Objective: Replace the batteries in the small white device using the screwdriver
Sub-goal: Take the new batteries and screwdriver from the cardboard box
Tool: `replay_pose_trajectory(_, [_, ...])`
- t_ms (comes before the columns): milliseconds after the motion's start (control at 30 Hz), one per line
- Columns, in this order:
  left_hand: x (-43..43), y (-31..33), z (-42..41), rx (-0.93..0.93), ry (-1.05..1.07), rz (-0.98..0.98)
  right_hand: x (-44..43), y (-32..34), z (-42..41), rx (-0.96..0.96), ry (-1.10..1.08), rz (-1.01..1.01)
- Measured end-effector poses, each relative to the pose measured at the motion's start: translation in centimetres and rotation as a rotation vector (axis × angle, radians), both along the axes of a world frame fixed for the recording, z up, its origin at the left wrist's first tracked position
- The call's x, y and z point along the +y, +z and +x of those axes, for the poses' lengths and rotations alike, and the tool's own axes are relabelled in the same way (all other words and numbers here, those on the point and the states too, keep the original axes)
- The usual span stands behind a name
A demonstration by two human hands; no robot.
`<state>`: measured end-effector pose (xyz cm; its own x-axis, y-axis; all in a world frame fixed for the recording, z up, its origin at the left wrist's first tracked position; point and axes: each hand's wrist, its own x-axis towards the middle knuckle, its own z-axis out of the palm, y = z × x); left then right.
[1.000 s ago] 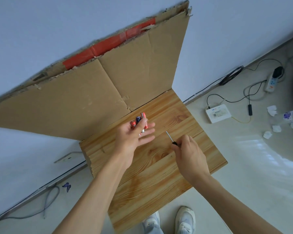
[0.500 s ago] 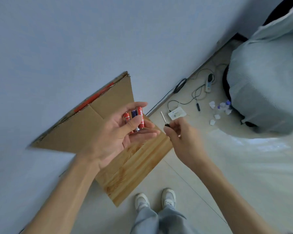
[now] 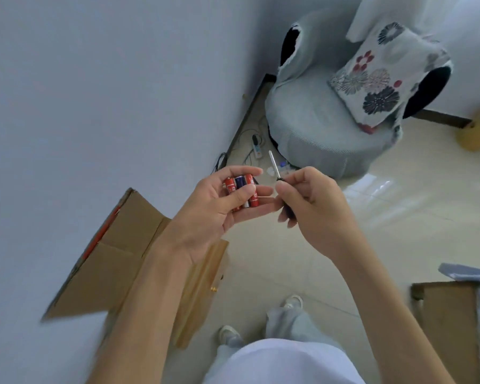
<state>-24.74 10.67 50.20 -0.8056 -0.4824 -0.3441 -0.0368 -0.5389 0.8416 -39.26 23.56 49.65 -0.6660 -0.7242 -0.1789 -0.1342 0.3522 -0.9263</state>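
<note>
Nearest, at the bottom edge: pale trousers (image 3: 281, 361) and two light shoes (image 3: 293, 302) on a cream tiled floor (image 3: 330, 245). Rising from below, two bare forearms, held up in mid-air. Left hand (image 3: 216, 209) palm-up, fingers (image 3: 244, 173) curled around a small cluster of batteries (image 3: 241, 187), red and dark blue, thumb pressed across them. Right hand (image 3: 316, 209) just beside it, fingers (image 3: 297, 178) pinched shut on a small screwdriver (image 3: 274, 167), dark handle hidden in the grip, thin metal shaft pointing up and away. Small white device not made out anywhere. Below the left arm, a wooden bench (image 3: 200, 286) against a flattened cardboard sheet (image 3: 108, 267) with a red strip. Farther back, cables and a power strip (image 3: 257, 146) along the wall. Beyond, a round grey chair (image 3: 316, 128) with a flowered cushion (image 3: 377, 79).
</note>
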Motion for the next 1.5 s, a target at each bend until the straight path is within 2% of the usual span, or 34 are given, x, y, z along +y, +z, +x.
replay_pose_trajectory(200, [3.1, 3.2, -9.7, 0.026, -0.119, -0.001, 6.1, 2.9, -8.2, -0.040, -0.147, -0.081])
replay_pose_trajectory(467, [7.0, 4.2, -25.2, 0.068, -0.265, 0.009, 12.7, 4.1, -19.5, -0.016, -0.383, -0.136])
replay_pose_trajectory(833, [13.2, 5.9, -47.7, 0.013, -0.547, -0.017, 19.9, 5.9, -35.1, 0.024, -0.734, -0.142])
replay_pose_trajectory(1000, [16.6, 5.8, -60.0, 0.034, -0.673, -0.047, 22.7, 6.3, -43.9, -0.010, -0.886, -0.173])
replay_pose_trajectory(1300, [21.5, 9.5, -83.0, 0.124, -0.940, -0.022, 27.1, 9.7, -60.9, 0.070, -1.183, -0.156])
replay_pose_trajectory(1500, [27.6, 9.1, -94.7, 0.072, -1.077, 0.008, 32.9, 8.9, -69.5, 0.076, -1.355, -0.093])
